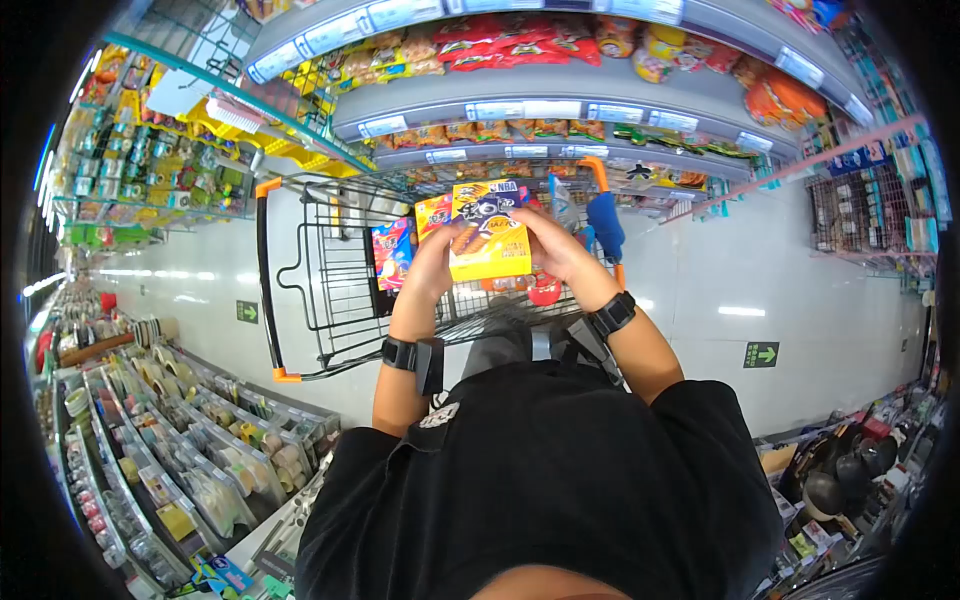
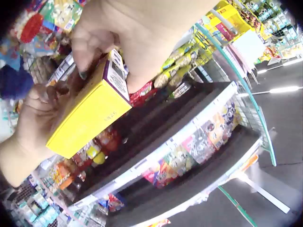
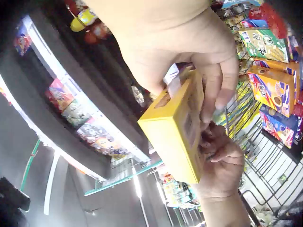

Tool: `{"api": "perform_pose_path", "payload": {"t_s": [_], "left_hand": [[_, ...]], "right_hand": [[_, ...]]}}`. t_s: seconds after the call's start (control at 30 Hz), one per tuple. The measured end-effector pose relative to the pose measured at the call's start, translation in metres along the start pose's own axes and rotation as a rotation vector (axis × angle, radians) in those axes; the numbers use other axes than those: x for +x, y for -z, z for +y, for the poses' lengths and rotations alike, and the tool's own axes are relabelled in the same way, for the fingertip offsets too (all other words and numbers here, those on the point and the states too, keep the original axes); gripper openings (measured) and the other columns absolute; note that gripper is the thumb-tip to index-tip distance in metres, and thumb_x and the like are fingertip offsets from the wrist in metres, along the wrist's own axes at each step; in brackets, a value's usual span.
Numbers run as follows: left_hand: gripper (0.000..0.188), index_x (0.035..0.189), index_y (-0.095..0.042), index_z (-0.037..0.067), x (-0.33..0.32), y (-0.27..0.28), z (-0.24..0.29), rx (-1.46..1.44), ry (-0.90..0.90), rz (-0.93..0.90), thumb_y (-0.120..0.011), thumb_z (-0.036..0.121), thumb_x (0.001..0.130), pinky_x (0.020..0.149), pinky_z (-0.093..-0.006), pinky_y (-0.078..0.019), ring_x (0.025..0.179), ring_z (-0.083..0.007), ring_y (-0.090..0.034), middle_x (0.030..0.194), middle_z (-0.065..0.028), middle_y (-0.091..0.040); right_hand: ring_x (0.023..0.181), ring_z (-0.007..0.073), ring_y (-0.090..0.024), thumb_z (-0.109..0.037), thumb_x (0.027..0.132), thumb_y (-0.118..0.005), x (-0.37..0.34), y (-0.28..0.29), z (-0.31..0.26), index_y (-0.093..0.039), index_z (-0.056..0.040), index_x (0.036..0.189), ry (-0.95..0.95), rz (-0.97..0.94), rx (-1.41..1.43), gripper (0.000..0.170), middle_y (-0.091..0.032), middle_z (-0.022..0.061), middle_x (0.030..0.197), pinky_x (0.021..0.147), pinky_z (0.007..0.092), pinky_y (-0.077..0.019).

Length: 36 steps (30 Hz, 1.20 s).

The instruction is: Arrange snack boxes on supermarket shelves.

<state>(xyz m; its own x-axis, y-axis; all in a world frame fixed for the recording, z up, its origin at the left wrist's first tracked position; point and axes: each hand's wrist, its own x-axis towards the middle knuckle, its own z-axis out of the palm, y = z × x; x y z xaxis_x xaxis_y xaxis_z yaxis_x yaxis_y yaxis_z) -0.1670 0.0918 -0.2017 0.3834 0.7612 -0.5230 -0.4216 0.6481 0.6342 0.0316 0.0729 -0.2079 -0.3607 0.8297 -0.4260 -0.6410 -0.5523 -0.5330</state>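
Both hands grip a yellow box (image 1: 490,235) with purple print and an NBA mark, held above a shopping cart (image 1: 330,275). The left hand (image 1: 432,262) has its thumb on the front face at the box's left side. At the other side the right hand (image 1: 553,248) holds the upper right edge. From the left wrist, the yellow box (image 2: 92,116) shows a plain side and a printed end, with fingers beneath it. In the right wrist view both hands curl round the box (image 3: 173,137), the right hand (image 3: 184,52) nearest.
Inside the cart lie a blue and pink pack (image 1: 392,255) and other colourful packs. Beyond it stands a grey shelf (image 1: 430,100) of snack bags. Bins of goods (image 1: 180,440) line the lower left; pans (image 1: 825,490) are at the lower right. A blue item (image 1: 605,225) hangs at the cart's right end.
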Motion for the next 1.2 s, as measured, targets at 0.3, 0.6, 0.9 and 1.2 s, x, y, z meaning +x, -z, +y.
{"api": "perform_pose_path", "payload": {"t_s": [0.3,0.6,0.9,1.2], "left_hand": [[0.046,0.115,-0.055,0.001,-0.038,-0.097,-0.059,-0.025,-0.113,-0.028,-0.050,0.040,0.091,0.081,-0.0385,-0.0524,0.096,-0.0265,-0.064,0.111,-0.0151,-0.063],[0.054,0.126,-0.047,0.003,-0.064,-0.144,-0.080,0.087,-0.359,-0.216,-0.037,0.047,0.096,0.087,-0.0359,-0.0505,0.103,-0.0230,-0.062,0.117,-0.0137,-0.060],[0.062,0.146,-0.017,0.016,-0.056,-0.163,-0.070,0.114,-0.542,-0.251,-0.038,0.046,0.096,0.094,-0.0400,-0.0467,0.118,-0.0294,-0.051,0.138,-0.0143,-0.039],[0.073,0.146,-0.012,0.015,-0.074,-0.152,-0.017,0.061,-0.476,-0.328,-0.048,0.045,0.091,0.103,-0.0369,-0.0362,0.126,-0.0258,-0.041,0.141,-0.0119,-0.033]], "right_hand": [[0.094,0.0197,-0.064,-0.028,0.090,-0.054,-0.109,0.019,-0.037,-0.056,-0.0023,0.111,0.128,-0.063,0.098,0.033,-0.064,0.0103,0.107,0.084,0.0340,-0.0513],[0.094,0.0221,-0.063,-0.032,0.091,-0.049,-0.173,0.011,-0.051,-0.056,-0.0003,0.114,0.158,-0.114,0.101,0.039,-0.064,0.0121,0.108,0.084,0.0347,-0.0505],[0.091,0.0216,-0.064,-0.031,0.089,-0.053,-0.192,-0.010,-0.063,-0.058,-0.0017,0.112,0.253,-0.158,0.164,0.037,-0.065,0.0110,0.106,0.079,0.0334,-0.0521],[0.095,0.0231,-0.063,-0.032,0.087,-0.056,-0.164,-0.053,-0.062,-0.058,-0.0042,0.111,0.198,-0.240,0.271,0.037,-0.065,0.0102,0.107,0.083,0.0361,-0.0502]]}}
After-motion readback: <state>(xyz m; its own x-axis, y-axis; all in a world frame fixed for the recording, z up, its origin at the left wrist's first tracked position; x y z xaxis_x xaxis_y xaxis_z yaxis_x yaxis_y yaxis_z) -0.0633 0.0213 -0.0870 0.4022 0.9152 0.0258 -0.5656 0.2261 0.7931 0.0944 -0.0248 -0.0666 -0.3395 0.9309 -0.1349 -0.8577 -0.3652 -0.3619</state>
